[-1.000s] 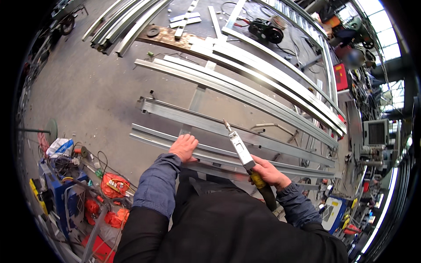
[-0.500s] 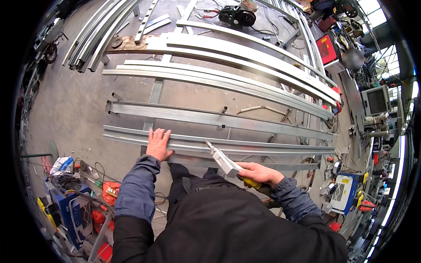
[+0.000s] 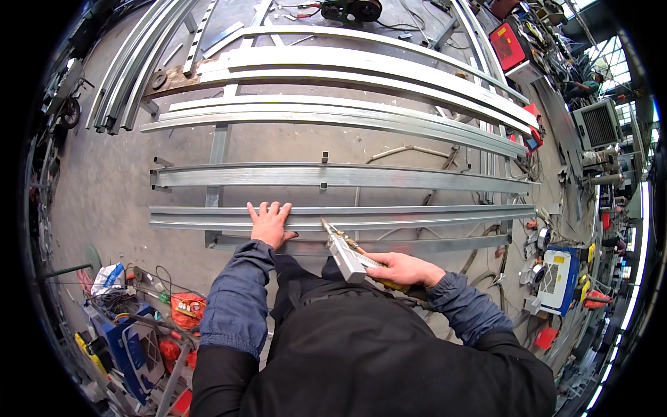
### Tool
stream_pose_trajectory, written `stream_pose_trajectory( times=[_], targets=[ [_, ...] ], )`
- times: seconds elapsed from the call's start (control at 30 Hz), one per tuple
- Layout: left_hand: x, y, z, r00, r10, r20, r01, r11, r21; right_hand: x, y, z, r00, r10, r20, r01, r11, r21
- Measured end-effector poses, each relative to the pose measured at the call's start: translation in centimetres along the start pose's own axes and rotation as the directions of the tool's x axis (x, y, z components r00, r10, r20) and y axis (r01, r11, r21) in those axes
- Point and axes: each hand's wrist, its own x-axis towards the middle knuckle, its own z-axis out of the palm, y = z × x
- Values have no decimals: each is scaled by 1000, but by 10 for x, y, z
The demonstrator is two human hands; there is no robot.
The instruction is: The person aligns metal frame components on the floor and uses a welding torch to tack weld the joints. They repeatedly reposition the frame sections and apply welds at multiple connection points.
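I am looking down at my two hands over a set of long metal rails that are lying on the concrete floor point(image 3: 104, 187). My left hand point(image 3: 267, 224) is lying flat, with the fingers spread apart, on the nearest metal rail point(image 3: 417, 217); it is pressing on the rail and is not gripping anything. My right hand point(image 3: 403, 270) is closed around the handle of a grey torch tool point(image 3: 347, 254), and the fingers are wrapping it tightly. The tool is pointing up and to the left, and its thin tip point(image 3: 325, 224) is touching, or almost touching, the near edge of the same rail; I cannot tell which one. The tip is standing just beside my left hand, on its right side.

Behind this rail a second rail point(image 3: 333, 176) is lying parallel to it, and further away more curved rails point(image 3: 333, 115) are resting across the floor. A thin bent rod point(image 3: 403, 150) is lying between the second rail and the curved ones. At my lower left a blue machine point(image 3: 132, 344) is standing near an orange object point(image 3: 186, 309) and some loose cables. At my right a white and blue box unit point(image 3: 556, 278) is sitting on the floor, and a red case point(image 3: 511, 45) is standing far at the upper right.
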Motion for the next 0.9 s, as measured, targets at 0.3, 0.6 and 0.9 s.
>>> stream_pose_trajectory(
  times=[0.3, 0.6, 0.9],
  targets=[
    [0, 1, 2, 1000, -11, -14, 11, 1000, 4, -1, 9, 5, 998, -1, -64, -5, 997, -81],
    [1, 3, 1, 999, -36, 0, 36, 999, -30, 4, 20, 4, 997, -31, -77, 29, 999, -26],
    [2, 1, 2, 998, -50, -25, 48, 995, -84, 7, 28, 3, 998, -21, -58, 24, 999, 41]
  ],
)
